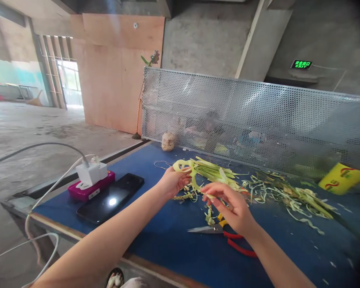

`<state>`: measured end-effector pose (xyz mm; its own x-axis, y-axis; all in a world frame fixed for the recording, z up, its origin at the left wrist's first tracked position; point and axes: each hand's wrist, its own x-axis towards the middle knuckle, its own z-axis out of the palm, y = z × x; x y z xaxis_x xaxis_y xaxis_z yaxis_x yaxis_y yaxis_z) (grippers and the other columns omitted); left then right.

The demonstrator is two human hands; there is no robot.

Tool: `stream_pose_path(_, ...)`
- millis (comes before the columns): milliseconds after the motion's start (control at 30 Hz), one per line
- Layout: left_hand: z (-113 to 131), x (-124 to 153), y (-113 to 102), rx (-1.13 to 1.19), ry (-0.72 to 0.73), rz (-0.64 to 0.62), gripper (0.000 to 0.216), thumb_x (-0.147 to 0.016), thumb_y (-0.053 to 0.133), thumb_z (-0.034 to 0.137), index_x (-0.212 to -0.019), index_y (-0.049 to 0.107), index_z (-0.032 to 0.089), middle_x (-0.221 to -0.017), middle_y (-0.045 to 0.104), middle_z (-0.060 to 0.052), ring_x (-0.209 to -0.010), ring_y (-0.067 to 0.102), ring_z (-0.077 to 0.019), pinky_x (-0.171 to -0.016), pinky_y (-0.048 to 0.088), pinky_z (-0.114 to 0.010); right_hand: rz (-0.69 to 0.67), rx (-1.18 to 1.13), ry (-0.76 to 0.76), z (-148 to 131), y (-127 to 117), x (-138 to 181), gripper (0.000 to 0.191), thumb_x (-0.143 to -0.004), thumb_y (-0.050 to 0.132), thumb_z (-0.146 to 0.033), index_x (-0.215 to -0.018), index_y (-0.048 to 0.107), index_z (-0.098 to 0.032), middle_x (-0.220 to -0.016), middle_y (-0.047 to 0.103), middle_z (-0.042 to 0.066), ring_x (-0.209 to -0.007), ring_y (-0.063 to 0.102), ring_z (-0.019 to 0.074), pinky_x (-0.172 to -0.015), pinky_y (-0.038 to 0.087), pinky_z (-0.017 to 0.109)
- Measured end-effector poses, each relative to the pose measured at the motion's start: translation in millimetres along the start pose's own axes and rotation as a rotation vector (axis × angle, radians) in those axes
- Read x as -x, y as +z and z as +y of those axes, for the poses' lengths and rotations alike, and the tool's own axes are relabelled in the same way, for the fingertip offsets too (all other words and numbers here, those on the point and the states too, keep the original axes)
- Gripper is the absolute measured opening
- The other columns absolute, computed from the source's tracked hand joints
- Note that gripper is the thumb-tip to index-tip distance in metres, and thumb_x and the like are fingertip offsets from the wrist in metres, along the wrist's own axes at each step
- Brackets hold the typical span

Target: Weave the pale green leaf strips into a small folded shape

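Note:
My left hand [170, 184] is closed on a pale green plant strip [194, 179], flat and ribbon-like, which curls in a loop above its fingers. Close by on the right, my right hand [229, 203] pinches what looks like the lower end of the same strip between thumb and fingers. Behind both hands lies a bundle of green stalks [214, 170]. Scissors [208, 229] with red and yellow handles rest below my right hand, which partly covers them. Short plaited-looking plant pieces [209, 219] lie between the hands.
The blue tabletop [165, 236] carries loose plant scraps [291, 196] on the right. At left are a black phone [111, 198] and a magenta power strip [93, 186] with cables. A perforated metal panel [258, 116] borders the back, near a yellow packet [342, 179] and round pale object [168, 142].

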<state>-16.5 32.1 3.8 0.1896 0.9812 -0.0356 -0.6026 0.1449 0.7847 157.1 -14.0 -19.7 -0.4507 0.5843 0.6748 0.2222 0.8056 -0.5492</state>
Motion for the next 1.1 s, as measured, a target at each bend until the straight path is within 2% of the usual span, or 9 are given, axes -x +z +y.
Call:
stream_pose_path(167, 0.2, 4.4, 1.2, -0.040, -0.089, -0.104, 0.010, -0.070, 0.056, -0.001, -0.070, 0.057, 0.008, -0.057, 0.061, -0.004, -0.042, 0.052, -0.0050, -0.036, 0.036, -0.012, 0.017, -0.141, 0.090, -1.9, -4.6, 0.4, 0.014, -0.086, 0.042, -0.026, -0.093, 0.054, -0.021, -0.085, 0.061, 0.004, -0.058, 0.059, 0.0110, -0.052, 0.050, 0.025)
stream_pose_path(267, -1.2, 7.1, 1.7, -0.121, -0.170, -0.193, 0.008, -0.068, 0.060, 0.001, -0.071, 0.059, 0.007, -0.061, 0.064, -0.006, -0.045, 0.054, -0.0049, -0.038, 0.038, -0.011, 0.052, -0.019, 0.143, 1.6, -5.4, 0.5, 0.010, -0.084, 0.044, -0.024, -0.087, 0.053, -0.020, -0.071, 0.059, 0.000, -0.043, 0.050, 0.0071, -0.042, 0.042, 0.022)
stream_pose_path(367, -2.4, 9.4, 1.8, -0.178, -0.208, -0.239, 0.010, -0.065, 0.064, 0.003, -0.072, 0.060, 0.009, -0.064, 0.065, -0.005, -0.049, 0.057, -0.0064, -0.041, 0.041, -0.012, 0.203, 0.145, 0.121, 4.5, -4.4, -1.7, 0.007, -0.080, 0.050, -0.021, -0.087, 0.051, -0.020, -0.061, 0.051, -0.003, -0.044, 0.047, 0.0081, -0.042, 0.040, 0.021)
stream_pose_path(433, -2.8, 10.6, 1.5, -0.192, -0.228, -0.250, 0.015, -0.062, 0.067, 0.004, -0.073, 0.060, 0.010, -0.062, 0.064, -0.003, -0.048, 0.058, -0.0068, -0.040, 0.041, -0.012, 0.243, 0.213, 0.106, 4.8, -3.9, -3.6, 0.011, -0.078, 0.052, -0.020, -0.089, 0.051, -0.021, -0.063, 0.050, -0.003, -0.047, 0.047, 0.0085, -0.042, 0.039, 0.021)
stream_pose_path(600, -2.9, 10.6, -0.1, -0.246, -0.253, -0.264, 0.026, -0.058, 0.071, 0.007, -0.080, 0.060, 0.011, -0.066, 0.066, -0.003, -0.053, 0.061, -0.0092, -0.045, 0.046, -0.014, 0.174, 0.280, 0.037, 0.9, -4.8, -5.8, 0.008, -0.078, 0.053, -0.019, -0.085, 0.052, -0.021, -0.064, 0.049, -0.003, -0.045, 0.041, 0.0064, -0.042, 0.037, 0.020)
stream_pose_path(800, -2.8, 12.6, 1.9, -0.314, -0.157, -0.210, 0.069, -0.054, 0.075, 0.009, -0.116, 0.046, 0.019, -0.068, 0.067, 0.000, -0.050, 0.059, -0.0102, -0.041, 0.042, -0.016, 0.150, 0.380, -0.090, -0.8, -5.1, -7.2, 0.005, -0.079, 0.054, -0.018, -0.081, 0.057, -0.021, -0.072, 0.057, 0.000, -0.053, 0.047, 0.0071, -0.049, 0.040, 0.020)
stream_pose_path(867, -3.9, 14.5, 3.6, -0.327, -0.145, -0.197, 0.074, -0.056, 0.074, 0.009, -0.121, 0.042, 0.021, -0.068, 0.067, 0.001, -0.051, 0.059, -0.0097, -0.044, 0.044, -0.017, 0.125, 0.425, -0.105, 0.0, -4.4, -7.3, 0.006, -0.080, 0.053, -0.018, -0.081, 0.059, -0.021, -0.076, 0.059, 0.001, -0.056, 0.051, 0.0077, -0.052, 0.042, 0.020)
stream_pose_path(967, -6.9, 14.7, 5.2, -0.302, -0.146, -0.211, 0.062, -0.063, 0.071, 0.014, -0.119, 0.045, 0.021, -0.067, 0.066, 0.001, -0.055, 0.060, -0.0097, -0.052, 0.048, -0.019, 0.102, 0.530, -0.116, 0.5, -3.2, -6.6, 0.012, -0.082, 0.051, -0.020, -0.085, 0.062, -0.022, -0.080, 0.060, 0.002, -0.061, 0.054, 0.0088, -0.054, 0.043, 0.021)
stream_pose_path(1100, -9.0, 9.8, 5.1, -0.218, -0.184, -0.269, 0.029, -0.077, 0.056, 0.032, -0.101, 0.057, 0.015, -0.065, 0.065, -0.004, -0.051, 0.059, -0.0121, -0.044, 0.045, -0.020, 0.111, 0.636, -0.128, -1.8, -3.1, -6.0, 0.016, -0.082, 0.050, -0.020, -0.088, 0.065, -0.023, -0.077, 0.060, 0.002, -0.058, 0.052, 0.0086, -0.052, 0.041, 0.021)
